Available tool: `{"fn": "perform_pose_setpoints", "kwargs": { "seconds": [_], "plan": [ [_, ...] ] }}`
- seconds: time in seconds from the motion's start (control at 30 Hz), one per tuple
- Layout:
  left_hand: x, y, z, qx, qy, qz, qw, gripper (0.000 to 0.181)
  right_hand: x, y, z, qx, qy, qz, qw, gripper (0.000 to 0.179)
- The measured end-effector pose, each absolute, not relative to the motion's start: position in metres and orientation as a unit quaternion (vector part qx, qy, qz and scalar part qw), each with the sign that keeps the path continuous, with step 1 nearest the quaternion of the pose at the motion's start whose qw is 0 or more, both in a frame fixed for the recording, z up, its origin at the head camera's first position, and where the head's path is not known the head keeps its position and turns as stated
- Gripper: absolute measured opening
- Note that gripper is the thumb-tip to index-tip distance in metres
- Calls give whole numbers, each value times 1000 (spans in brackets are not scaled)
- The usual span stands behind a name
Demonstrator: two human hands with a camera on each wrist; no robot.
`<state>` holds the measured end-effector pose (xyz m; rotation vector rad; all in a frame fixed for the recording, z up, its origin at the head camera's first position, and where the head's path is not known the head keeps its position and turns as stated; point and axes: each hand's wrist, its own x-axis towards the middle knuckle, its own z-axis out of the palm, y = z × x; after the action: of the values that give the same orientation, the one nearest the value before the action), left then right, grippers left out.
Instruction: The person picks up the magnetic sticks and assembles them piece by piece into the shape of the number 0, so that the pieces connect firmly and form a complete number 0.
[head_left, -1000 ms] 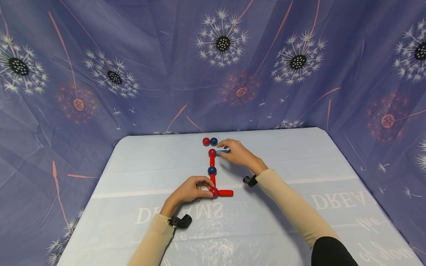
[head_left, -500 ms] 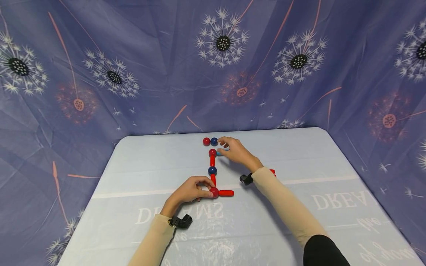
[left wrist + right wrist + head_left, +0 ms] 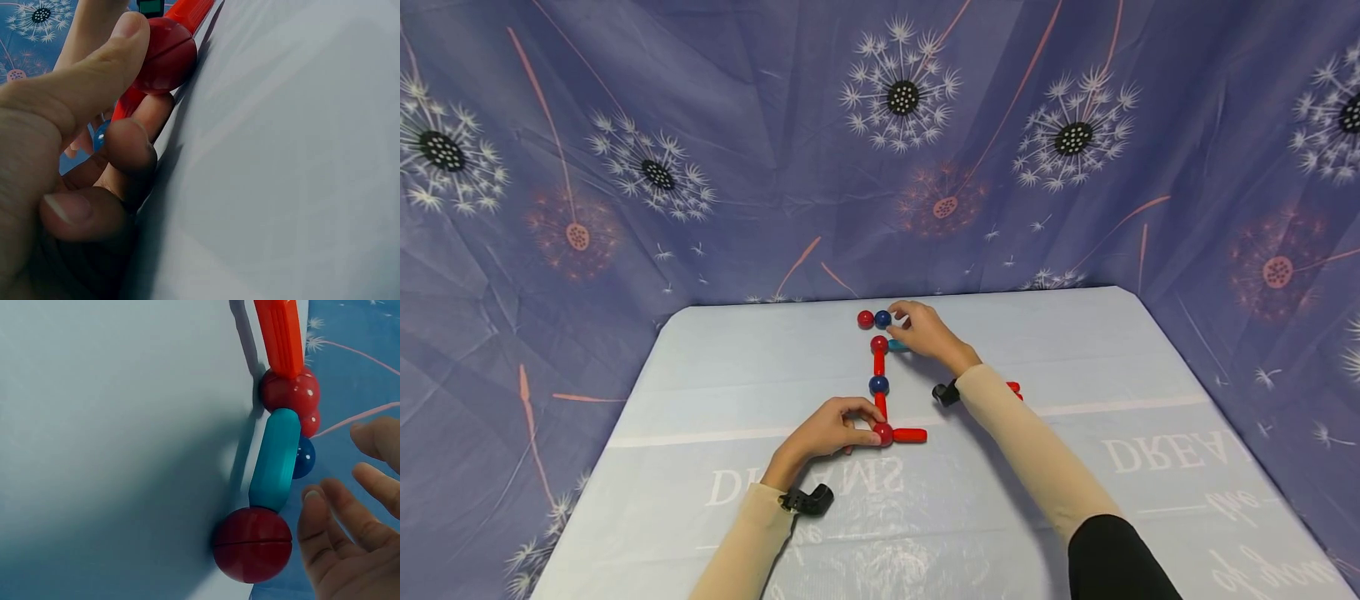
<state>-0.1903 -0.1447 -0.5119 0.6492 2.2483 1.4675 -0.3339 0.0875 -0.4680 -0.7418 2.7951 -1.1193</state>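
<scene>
My left hand (image 3: pixel 829 431) pinches a red ball (image 3: pixel 883 434) at the near corner of a chain of balls and rods; in the left wrist view the thumb presses on this ball (image 3: pixel 165 59). One red rod (image 3: pixel 910 435) points right from it. Another red rod (image 3: pixel 880 407) runs back to a blue ball (image 3: pixel 878 384), then a further rod reaches a far red ball (image 3: pixel 879 344). A teal rod (image 3: pixel 275 461) links that ball to another red ball (image 3: pixel 252 544), hidden under the hand in the head view. My right hand (image 3: pixel 927 331) holds nothing, its fingertips close to a loose blue ball (image 3: pixel 883 319).
A loose red ball (image 3: pixel 865 319) sits beside the loose blue one near the table's back edge. Red pieces (image 3: pixel 1015 389) lie partly hidden behind the right forearm. A patterned purple cloth (image 3: pixel 775 167) hangs behind the white table (image 3: pixel 685 367).
My right hand has let go of the teal rod and shifted back and slightly left to the loose blue ball. Red pieces have come out from behind the forearm. The left hand stays put.
</scene>
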Motion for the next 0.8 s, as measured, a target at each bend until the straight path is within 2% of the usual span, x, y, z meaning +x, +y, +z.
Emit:
{"fn": "perform_pose_setpoints", "kwargs": {
  "seconds": [0.37,0.8],
  "plan": [
    [-191,-146,-514,223,804,517,189,26,-353,80,-469,-218,912,-343,57,46],
    [-191,-145,-515,227,800,521,193,26,-358,77,-466,-198,923,-314,96,49]
  ]
}}
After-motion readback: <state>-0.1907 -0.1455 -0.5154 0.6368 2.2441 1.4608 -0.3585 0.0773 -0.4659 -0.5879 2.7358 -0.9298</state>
